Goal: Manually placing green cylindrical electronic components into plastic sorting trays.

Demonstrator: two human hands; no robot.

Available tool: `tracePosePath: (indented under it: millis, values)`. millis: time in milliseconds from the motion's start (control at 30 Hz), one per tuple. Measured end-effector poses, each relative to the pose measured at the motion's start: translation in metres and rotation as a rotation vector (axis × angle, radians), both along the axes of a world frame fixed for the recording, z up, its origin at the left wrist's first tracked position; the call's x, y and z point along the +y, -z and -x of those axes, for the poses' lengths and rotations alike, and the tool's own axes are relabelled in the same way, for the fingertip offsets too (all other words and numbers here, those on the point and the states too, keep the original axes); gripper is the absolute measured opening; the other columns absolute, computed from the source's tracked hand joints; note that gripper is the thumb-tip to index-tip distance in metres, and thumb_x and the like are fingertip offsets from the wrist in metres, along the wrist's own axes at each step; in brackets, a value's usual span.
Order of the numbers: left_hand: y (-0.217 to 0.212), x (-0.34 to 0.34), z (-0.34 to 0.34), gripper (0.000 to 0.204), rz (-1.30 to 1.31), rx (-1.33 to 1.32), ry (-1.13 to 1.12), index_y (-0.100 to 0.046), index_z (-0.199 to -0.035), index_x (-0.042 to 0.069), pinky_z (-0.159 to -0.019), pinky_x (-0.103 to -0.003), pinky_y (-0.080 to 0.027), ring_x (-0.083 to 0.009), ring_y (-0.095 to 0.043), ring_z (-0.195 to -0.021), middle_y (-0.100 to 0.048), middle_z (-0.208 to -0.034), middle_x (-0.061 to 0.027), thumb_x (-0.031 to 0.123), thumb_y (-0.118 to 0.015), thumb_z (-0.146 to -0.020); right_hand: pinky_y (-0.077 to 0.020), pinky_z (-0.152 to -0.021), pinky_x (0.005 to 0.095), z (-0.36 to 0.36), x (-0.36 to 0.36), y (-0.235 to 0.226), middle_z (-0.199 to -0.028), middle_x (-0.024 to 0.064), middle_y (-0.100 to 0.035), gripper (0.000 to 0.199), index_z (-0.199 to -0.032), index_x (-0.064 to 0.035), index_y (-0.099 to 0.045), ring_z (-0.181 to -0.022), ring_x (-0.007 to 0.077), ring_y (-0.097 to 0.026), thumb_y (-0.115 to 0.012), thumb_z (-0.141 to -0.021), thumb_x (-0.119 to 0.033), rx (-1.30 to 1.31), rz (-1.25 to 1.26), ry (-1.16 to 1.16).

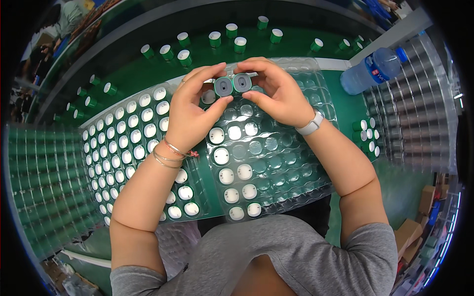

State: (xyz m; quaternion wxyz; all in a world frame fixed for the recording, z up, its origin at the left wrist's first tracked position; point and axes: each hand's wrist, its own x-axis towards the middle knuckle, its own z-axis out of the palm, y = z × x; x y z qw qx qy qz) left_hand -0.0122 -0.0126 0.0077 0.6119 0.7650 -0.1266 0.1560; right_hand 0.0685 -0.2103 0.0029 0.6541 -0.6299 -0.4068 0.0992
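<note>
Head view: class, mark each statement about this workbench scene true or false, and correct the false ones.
1. Each hand holds one small green cylinder. True: the left hand holds the left cylinder, the right hand holds the right cylinder.
2. The two cylinders are held far apart. False: they are side by side, about touching.
3. The left tray is nearly full. True.
4. The right tray is completely full. False: most pockets are empty.
5. A water bottle lies at the person's left. False: it is at the right.
</note>
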Motion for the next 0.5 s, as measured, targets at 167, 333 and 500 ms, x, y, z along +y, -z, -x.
tracePosePath:
  millis: [167, 333, 500]
  values:
    - [0.0020, -0.0021, -0.0002, 0.053, -0.025, -0.056, -0.034, -0.060, -0.128, 0.006, -0.095, -0.031, -0.051, -0.0203, -0.059, -0.113, -0.057, -0.122, -0.0097, -0.004, -0.073, -0.077, -0.0506, -0.097, 0.0341, 0.0018, -0.0011, -0.0016, -0.127, 0.0096, -0.053, 0.046, -0.126, -0.0037, -0.058, -0.119, 0.0220, -0.055, -0.067, -0.082, 0.005, -0.049, 0.033, 0.005]
    - [0.0028, -0.0018, 0.0013, 0.050, -0.052, -0.064, -0.065, -0.062, -0.125, 0.006, -0.094, -0.032, -0.051, -0.0201, -0.060, -0.112, -0.060, -0.118, -0.0087, -0.001, -0.074, -0.077, -0.0504, -0.097, 0.0343, 0.0030, -0.0015, -0.0026, -0.127, 0.0100, -0.053, 0.045, -0.126, -0.0037, -0.058, -0.119, 0.0224, -0.055, -0.067, -0.083, 0.004, -0.050, 0.044, -0.005]
    - [0.0038, 0.0046, -0.0026, 0.048, -0.316, -0.152, -0.149, -0.064, -0.122, 0.006, -0.091, -0.030, -0.050, -0.0193, -0.061, -0.107, -0.063, -0.115, -0.0076, 0.002, -0.077, -0.076, -0.0450, -0.101, 0.0343, -0.0033, -0.0042, 0.0010, -0.131, 0.0121, -0.048, 0.046, -0.127, -0.0002, -0.053, -0.122, 0.0224, -0.052, -0.064, -0.083, 0.008, -0.170, 0.070, 0.002]
